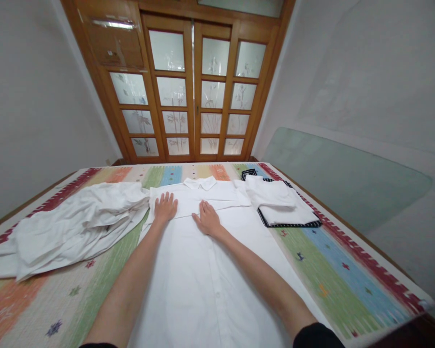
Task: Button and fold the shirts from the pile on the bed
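Observation:
A white button-up shirt (188, 270) lies spread out in front of me, its collar (200, 183) at the far end and its hem toward me. Across its upper part a white sleeve (224, 197) is laid sideways below the collar. My left hand (165, 208) rests flat on the shirt's upper left part, fingers spread. Near the middle, just under the collar, my right hand (206, 220) lies palm down on the cloth with its fingers stretched out and thumb apart. Neither hand grips the fabric.
A crumpled white garment (79, 222) lies to the left. Folded white clothes (279, 200) sit on a black striped garment (290, 224) at the right. Everything rests on a colourful striped cover (333, 270). Wooden glass-paned doors (194, 92) stand beyond, with walls on both sides.

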### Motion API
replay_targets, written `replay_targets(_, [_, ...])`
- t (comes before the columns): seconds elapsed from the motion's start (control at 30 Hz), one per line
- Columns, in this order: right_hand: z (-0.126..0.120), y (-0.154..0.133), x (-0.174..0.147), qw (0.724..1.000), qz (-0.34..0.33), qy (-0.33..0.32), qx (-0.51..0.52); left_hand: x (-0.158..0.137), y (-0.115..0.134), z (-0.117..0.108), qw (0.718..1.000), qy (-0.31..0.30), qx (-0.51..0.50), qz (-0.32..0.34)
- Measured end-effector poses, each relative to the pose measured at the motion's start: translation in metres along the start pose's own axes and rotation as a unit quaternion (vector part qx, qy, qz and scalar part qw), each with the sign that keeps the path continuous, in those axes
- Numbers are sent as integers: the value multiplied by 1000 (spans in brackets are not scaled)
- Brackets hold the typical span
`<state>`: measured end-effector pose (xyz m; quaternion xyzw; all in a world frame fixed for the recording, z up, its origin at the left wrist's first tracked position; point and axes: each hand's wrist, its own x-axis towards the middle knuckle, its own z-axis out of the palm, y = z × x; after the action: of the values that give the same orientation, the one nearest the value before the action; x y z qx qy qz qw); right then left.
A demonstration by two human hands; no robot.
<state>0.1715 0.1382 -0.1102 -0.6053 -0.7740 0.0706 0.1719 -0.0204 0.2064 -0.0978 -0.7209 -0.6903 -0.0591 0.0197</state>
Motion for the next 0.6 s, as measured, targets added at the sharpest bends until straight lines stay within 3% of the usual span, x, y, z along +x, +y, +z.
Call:
replay_targets(0.2, [-8,17,-8,996,81,9,-17,2,-2,5,1000,21,-3,6])
replay_targets(0.47, [-11,26,-6,998,34,-10,-47,0,0,3,1000,14,-2,-1])
replay_targets(0.6, [-20,41,-10,995,79,3,-68,1,-1,3,1000,10,-1,-1])
